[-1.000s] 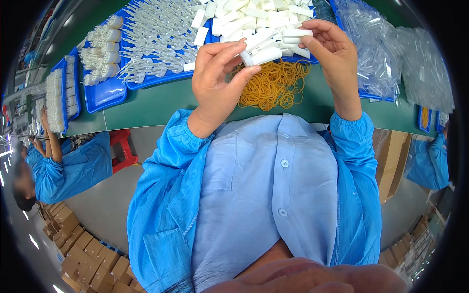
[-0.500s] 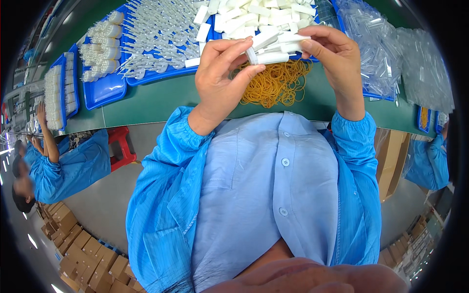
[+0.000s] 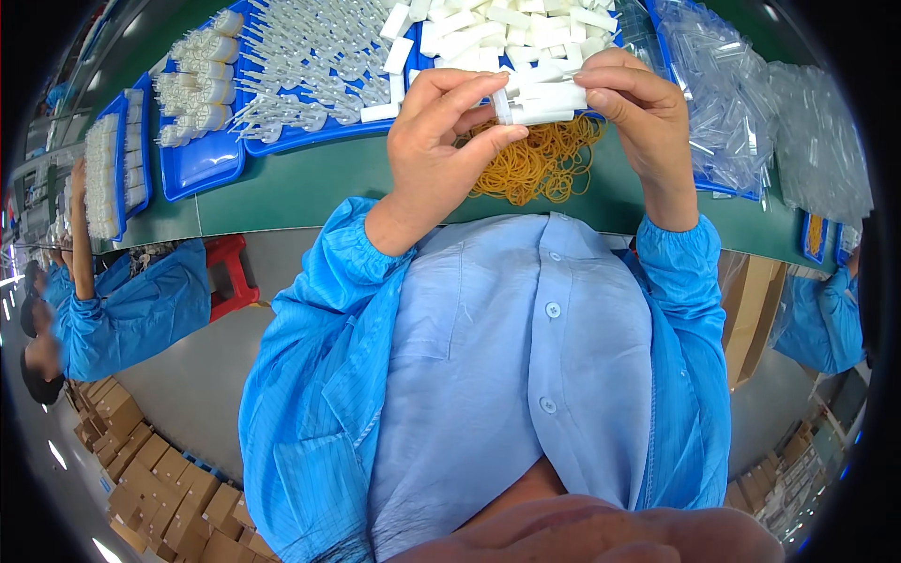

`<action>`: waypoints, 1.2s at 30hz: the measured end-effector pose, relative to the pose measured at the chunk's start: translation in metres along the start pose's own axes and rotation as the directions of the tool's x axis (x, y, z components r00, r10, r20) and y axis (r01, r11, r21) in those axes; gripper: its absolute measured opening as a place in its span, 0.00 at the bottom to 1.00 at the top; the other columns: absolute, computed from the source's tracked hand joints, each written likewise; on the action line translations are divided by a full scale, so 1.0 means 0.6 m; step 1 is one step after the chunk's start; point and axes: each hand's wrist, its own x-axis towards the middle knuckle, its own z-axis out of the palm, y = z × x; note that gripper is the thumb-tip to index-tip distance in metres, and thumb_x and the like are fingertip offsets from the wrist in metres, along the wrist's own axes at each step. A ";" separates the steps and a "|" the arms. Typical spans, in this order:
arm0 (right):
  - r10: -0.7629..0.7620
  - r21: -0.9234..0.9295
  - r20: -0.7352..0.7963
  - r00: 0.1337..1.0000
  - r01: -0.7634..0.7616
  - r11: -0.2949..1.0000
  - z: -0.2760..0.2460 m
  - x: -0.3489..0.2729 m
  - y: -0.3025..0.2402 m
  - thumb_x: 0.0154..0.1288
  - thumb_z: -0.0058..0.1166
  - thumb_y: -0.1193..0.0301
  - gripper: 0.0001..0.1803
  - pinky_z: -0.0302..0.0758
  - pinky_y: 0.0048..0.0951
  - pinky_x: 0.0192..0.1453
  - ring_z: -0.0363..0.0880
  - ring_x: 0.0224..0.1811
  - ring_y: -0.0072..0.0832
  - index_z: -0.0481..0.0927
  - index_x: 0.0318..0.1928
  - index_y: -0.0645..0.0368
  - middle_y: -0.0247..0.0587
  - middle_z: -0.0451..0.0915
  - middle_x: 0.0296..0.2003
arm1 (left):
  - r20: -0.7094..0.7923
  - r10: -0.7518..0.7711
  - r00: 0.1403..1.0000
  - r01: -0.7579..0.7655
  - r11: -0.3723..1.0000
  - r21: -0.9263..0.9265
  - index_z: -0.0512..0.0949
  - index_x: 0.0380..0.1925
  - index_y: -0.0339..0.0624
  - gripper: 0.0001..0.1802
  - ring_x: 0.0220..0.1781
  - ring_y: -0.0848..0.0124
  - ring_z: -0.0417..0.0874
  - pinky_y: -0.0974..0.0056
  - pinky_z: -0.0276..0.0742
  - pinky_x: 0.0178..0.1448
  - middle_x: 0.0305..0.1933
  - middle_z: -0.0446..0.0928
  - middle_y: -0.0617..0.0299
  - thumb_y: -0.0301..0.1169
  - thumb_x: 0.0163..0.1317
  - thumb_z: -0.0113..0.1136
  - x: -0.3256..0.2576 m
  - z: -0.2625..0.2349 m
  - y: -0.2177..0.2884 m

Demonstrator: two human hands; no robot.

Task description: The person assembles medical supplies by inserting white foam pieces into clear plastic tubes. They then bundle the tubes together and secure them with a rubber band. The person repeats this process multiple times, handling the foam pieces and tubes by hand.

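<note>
Above the bench my left hand (image 3: 434,139) pinches a short clear plastic piece (image 3: 504,105) between thumb and fingers. Against that piece lie a few white cylindrical pieces (image 3: 546,97), bundled side by side and pointing right. My right hand (image 3: 646,114) is closed on their right ends, thumb and fingertips together. Whether the white ends sit inside the clear piece or only touch it, I cannot tell. Below the bundle, a heap of yellow rubber bands (image 3: 530,169) rests on the green bench (image 3: 310,208). White rectangular blocks (image 3: 507,36) fill a blue tray behind my hands.
To the left, a blue tray holds many thin white-and-clear parts (image 3: 314,66), and another holds bundled parts (image 3: 199,84). Clear plastic sleeves (image 3: 723,94) pile up at right, beside clear bags (image 3: 817,131). Co-workers in blue sit at both sides; a red stool (image 3: 230,277) stands left.
Both hands remain closed on the bundle. My left hand has shifted slightly right, and the clear piece now stands more upright against the white pieces. The left co-worker's arm has moved.
</note>
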 end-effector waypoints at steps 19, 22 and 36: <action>-0.382 -0.673 -0.178 0.907 0.171 0.719 -0.012 -0.037 -0.024 0.58 0.61 0.74 0.07 0.76 0.28 0.45 0.79 0.40 0.30 0.85 0.38 0.58 0.38 0.81 0.39 | 0.062 -0.132 0.989 0.142 0.969 -0.205 0.79 0.47 0.32 0.17 0.54 0.66 0.78 0.66 0.81 0.52 0.57 0.72 0.53 0.14 0.56 0.63 -0.012 0.007 -0.016; -0.410 -0.907 -0.150 0.900 0.040 0.420 -0.093 -0.083 0.001 0.57 0.62 0.74 0.05 0.77 0.33 0.41 0.80 0.37 0.37 0.83 0.35 0.58 0.39 0.82 0.36 | 0.087 -0.365 0.927 0.365 0.826 -0.428 0.74 0.52 0.31 0.19 0.55 0.62 0.78 0.60 0.80 0.56 0.56 0.74 0.49 0.18 0.60 0.60 -0.010 0.010 -0.009; -0.049 -0.620 -0.417 0.908 -0.244 0.745 -0.104 -0.123 0.021 0.59 0.61 0.75 0.10 0.76 0.27 0.43 0.80 0.38 0.27 0.80 0.41 0.65 0.39 0.82 0.36 | 0.172 -0.428 0.887 0.453 0.738 -0.501 0.76 0.50 0.32 0.16 0.58 0.65 0.76 0.62 0.73 0.61 0.57 0.73 0.52 0.19 0.62 0.60 -0.008 0.065 0.003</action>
